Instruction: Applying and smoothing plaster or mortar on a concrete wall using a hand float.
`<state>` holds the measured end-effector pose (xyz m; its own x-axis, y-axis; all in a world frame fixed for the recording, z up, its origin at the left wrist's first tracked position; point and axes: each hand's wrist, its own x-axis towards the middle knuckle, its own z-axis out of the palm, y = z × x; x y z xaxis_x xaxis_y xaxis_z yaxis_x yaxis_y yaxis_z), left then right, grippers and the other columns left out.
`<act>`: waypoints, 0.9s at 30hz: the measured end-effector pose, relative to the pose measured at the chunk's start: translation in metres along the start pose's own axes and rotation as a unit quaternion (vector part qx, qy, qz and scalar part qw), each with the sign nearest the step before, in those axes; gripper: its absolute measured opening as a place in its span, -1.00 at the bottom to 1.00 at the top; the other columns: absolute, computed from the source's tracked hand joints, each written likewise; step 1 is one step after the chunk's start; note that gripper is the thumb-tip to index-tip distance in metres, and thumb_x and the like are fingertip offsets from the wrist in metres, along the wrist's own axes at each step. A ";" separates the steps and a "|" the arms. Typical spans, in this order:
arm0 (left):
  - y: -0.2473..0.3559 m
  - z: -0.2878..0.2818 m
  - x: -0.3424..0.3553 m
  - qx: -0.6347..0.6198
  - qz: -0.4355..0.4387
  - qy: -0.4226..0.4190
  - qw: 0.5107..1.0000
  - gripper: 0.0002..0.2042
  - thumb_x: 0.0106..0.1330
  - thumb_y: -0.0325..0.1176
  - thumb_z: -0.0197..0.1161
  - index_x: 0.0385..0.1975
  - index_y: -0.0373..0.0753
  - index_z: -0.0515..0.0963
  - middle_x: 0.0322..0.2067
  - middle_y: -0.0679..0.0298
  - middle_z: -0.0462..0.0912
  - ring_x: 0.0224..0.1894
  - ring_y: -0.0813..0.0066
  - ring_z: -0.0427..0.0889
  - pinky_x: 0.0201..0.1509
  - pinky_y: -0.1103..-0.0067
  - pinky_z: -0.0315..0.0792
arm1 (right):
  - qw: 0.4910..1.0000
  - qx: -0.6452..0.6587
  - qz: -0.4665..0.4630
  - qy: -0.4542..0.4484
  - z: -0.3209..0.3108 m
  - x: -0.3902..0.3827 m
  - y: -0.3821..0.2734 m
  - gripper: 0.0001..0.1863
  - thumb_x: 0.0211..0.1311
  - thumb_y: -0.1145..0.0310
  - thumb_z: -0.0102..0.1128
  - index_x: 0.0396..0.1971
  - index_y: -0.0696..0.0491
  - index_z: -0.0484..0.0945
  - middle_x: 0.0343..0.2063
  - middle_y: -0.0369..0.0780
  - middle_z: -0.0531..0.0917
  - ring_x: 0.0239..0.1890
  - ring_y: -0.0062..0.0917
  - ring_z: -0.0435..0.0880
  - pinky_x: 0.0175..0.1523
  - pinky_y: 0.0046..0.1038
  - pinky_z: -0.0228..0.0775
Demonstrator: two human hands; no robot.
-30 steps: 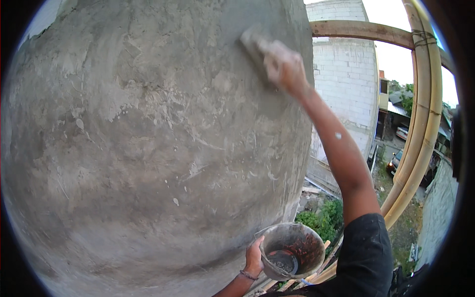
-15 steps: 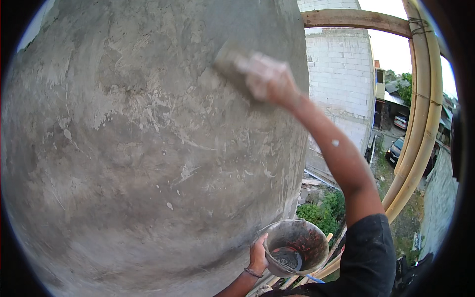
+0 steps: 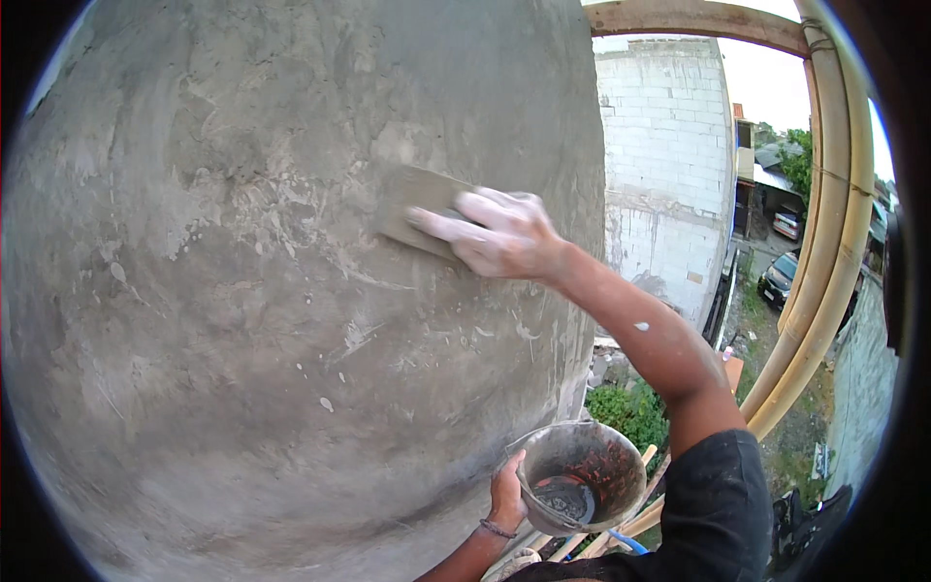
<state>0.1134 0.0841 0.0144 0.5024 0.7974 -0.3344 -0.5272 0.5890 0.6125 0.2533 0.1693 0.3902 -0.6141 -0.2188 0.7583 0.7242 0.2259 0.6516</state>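
Note:
My right hand [image 3: 506,233], coated with pale plaster, grips a flat rectangular plastering float [image 3: 427,189]. The float lies against the grey cement wall [image 3: 223,369], in its upper right part. Its grip is hidden under my fingers. Low in the view, my left hand [image 3: 506,497] clasps the rim of a bucket [image 3: 619,464] close to the wall. The bucket tilts toward me, and a little wet grey cement mix [image 3: 564,497] lies at its bottom. Rough patches and pale splashes mark the wall's middle.
Bamboo poles [image 3: 824,242] rise on the right, joined by a wooden beam [image 3: 693,21] at the top. More poles [image 3: 640,524] run below the bucket. Beyond stand a white block wall [image 3: 664,145], a green bush [image 3: 628,412] and parked cars [image 3: 779,276] far below.
My right hand has moved the float down and slightly left across the wall. My left hand stays on the bucket, which has hardly shifted.

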 end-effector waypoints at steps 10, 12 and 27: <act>0.000 0.007 0.002 -0.011 -0.027 -0.005 1.000 -0.69 0.40 -0.28 0.10 -0.05 -0.39 0.56 -0.11 0.10 0.68 -0.07 0.24 0.66 0.12 0.38 0.49 | 0.996 0.011 0.070 0.048 0.001 0.031 0.021 -0.57 0.17 0.47 0.12 0.07 -0.10 0.62 -0.59 -0.27 0.56 -0.63 -0.59 0.50 -0.50 -0.58 0.48; -0.011 -0.020 0.023 -0.007 -0.017 -0.023 1.000 -0.69 0.40 -0.28 0.10 -0.04 -0.39 0.56 -0.10 0.10 0.68 -0.07 0.22 0.66 0.12 0.37 0.49 | 0.990 0.042 0.075 -0.113 -0.015 0.005 -0.035 -0.51 0.09 0.45 0.18 0.10 -0.07 0.62 -0.35 -0.14 0.69 -0.51 -0.48 0.61 -0.43 -0.51 0.53; -0.015 -0.001 0.021 -0.005 -0.047 0.020 0.999 -0.71 0.33 -0.31 0.22 -0.12 -0.43 0.59 -0.16 0.09 0.69 -0.15 0.24 0.68 0.02 0.39 0.53 | 0.998 0.012 0.019 0.059 0.016 0.088 0.027 -0.63 0.30 0.39 0.02 0.08 -0.14 0.58 -0.61 -0.34 0.55 -0.74 -0.73 0.37 -0.77 -0.68 0.25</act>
<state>0.1310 0.0917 -0.0026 0.5223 0.7433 -0.4180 -0.4855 0.6622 0.5707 0.2135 0.1714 0.4751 -0.5444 -0.3199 0.7754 0.7369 0.2592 0.6243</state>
